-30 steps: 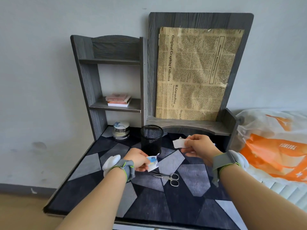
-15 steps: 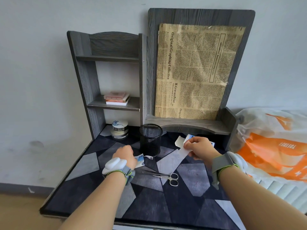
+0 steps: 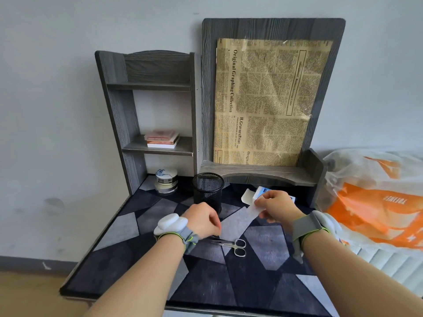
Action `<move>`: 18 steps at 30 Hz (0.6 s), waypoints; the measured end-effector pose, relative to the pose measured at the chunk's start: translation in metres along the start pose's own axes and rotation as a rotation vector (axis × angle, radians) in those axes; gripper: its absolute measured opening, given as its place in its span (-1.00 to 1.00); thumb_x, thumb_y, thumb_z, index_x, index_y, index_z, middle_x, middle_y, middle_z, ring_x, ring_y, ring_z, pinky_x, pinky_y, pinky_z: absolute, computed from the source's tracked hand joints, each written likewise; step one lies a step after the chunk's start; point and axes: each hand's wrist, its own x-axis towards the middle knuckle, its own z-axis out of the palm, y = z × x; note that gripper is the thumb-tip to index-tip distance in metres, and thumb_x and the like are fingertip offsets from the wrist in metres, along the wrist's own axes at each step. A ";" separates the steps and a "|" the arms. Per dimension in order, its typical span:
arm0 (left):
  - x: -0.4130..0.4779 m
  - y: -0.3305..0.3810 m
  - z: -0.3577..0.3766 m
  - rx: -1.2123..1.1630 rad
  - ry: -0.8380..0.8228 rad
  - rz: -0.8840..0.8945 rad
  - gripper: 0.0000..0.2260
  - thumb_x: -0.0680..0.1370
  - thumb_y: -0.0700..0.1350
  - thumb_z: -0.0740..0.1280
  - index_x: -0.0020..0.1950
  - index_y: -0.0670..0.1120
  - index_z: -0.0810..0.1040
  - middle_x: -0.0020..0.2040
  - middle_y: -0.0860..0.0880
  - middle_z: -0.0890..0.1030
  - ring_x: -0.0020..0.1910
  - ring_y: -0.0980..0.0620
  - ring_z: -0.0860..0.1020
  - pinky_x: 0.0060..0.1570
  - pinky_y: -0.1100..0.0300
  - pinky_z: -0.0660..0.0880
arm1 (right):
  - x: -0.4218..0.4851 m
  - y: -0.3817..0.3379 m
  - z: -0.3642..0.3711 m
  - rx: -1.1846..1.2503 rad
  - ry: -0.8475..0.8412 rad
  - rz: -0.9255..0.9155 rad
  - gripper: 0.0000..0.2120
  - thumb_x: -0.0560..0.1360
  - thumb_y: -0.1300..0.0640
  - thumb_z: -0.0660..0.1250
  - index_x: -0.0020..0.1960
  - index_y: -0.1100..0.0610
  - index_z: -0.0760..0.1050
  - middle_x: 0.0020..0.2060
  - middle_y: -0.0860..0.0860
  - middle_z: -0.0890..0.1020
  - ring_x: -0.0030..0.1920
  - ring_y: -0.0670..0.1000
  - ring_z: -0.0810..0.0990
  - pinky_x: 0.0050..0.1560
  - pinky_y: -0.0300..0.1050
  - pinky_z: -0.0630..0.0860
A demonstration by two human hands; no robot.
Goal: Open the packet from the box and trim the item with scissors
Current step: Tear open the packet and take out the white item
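Note:
My right hand (image 3: 278, 208) pinches a white strip (image 3: 253, 211), the item from the packet, and holds it just above the patterned mat. Right behind that hand lies the small blue-and-white box (image 3: 263, 192) with its flap open. Small silver scissors (image 3: 237, 246) lie on the mat between my arms, blades pointing left. My left hand (image 3: 202, 221) is palm down with curled fingers over the tips of the blades. The opened packet wrapper it held earlier is out of sight, perhaps under the hand.
A black mesh pen cup (image 3: 208, 191) stands just behind my left hand. Stacked round tins (image 3: 166, 181) sit at the back left under a shelf with books (image 3: 161, 139). An orange-and-white plastic bag (image 3: 377, 202) lies to the right of the desk.
My left hand dropped to the mat by the scissor tips, and the wrapper is no longer visible. My right hand lowered the white strip in front of the box.

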 end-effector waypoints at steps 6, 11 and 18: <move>-0.003 0.017 0.017 0.027 -0.057 0.064 -0.90 0.30 -0.02 0.47 -0.21 0.04 0.68 -0.38 0.13 0.60 -0.23 0.17 0.61 -0.16 0.26 0.55 | -0.001 0.008 -0.001 -0.057 -0.011 0.028 -0.94 0.45 0.23 0.33 -0.20 0.16 0.51 -0.31 0.14 0.57 -0.48 -0.02 0.46 -0.53 -0.29 0.33; 0.000 0.030 0.031 0.045 -0.082 0.103 -0.85 0.29 0.03 0.47 -0.18 0.06 0.66 -0.36 0.11 0.59 -0.23 0.10 0.61 -0.16 0.19 0.55 | 0.000 0.009 -0.002 -0.067 -0.022 0.042 -0.94 0.46 0.22 0.34 -0.12 0.20 0.56 -0.26 0.15 0.59 -0.46 -0.03 0.46 -0.50 -0.25 0.36; 0.007 0.037 0.039 0.149 -0.135 0.106 -0.72 0.37 0.01 0.44 0.02 -0.03 0.53 -0.03 0.00 0.63 -0.02 -0.04 0.59 -0.14 0.18 0.41 | 0.001 0.010 -0.004 -0.062 -0.022 0.047 -0.87 0.47 0.22 0.34 -0.03 0.26 0.58 -0.19 0.18 0.62 -0.42 -0.02 0.49 -0.47 -0.23 0.39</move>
